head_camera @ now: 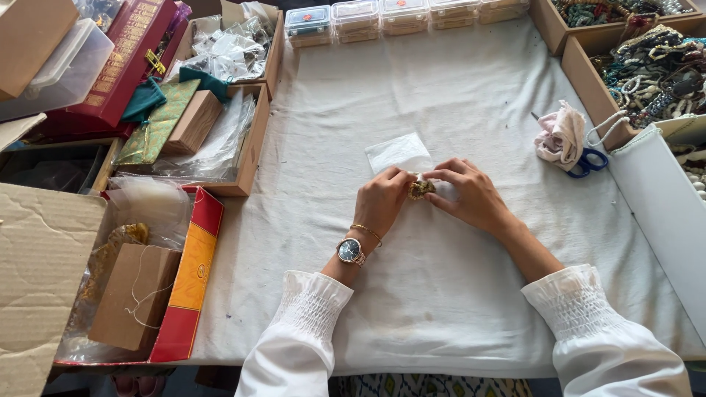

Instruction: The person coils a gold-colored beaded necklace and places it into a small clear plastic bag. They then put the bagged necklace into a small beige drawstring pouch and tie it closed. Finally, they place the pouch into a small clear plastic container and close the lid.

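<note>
— What are the hands doing?
— Left hand (382,200) and right hand (471,195) pinch a small gold trinket (421,189) between their fingertips, just below a clear plastic bag (398,152) on the white cloth (456,294).

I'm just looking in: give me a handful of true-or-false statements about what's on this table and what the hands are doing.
1. Both hands pinch a small golden object between them. True: the left hand and right hand meet on it.
2. A wristwatch sits on the right wrist. False: it is on the left wrist.
3. The scissors have red handles. False: the handles are blue, partly under a crumpled pinkish cloth.
4. A small clear plastic bag lies on the white cloth just beyond the hands. True.
5. The row of clear lidded boxes stands at the near edge. False: it stands along the far edge.
</note>
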